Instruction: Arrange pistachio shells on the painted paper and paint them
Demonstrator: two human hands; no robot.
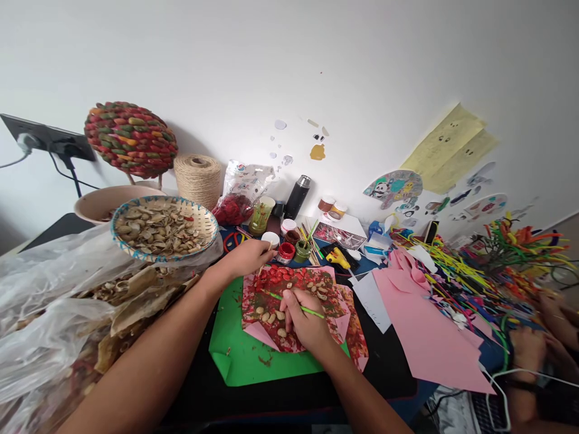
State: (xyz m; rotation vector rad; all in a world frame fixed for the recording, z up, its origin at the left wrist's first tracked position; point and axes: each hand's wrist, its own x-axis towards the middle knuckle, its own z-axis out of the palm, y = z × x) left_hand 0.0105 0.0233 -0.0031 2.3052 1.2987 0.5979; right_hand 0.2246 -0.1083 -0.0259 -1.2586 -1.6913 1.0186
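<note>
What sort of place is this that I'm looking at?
Most likely an arts-and-crafts workspace, though whether home or classroom I can't tell. The signs: a green paintbrush in the right hand, an open jar of red paint and a basket of shells.

Soft, fairly bright light washes the wall [226, 60] before me, greying toward the right. A diffuse shadow falls there, just right of the round ornament [131, 138]. Pale glare streaks the clear plastic [45, 337] along the bench's [384, 367] left edge. My fingers [294, 301] look reasonably crisp; the wide lens stretches my forearms [154, 337], and the bench's right edge turns dim and smeared.
</note>
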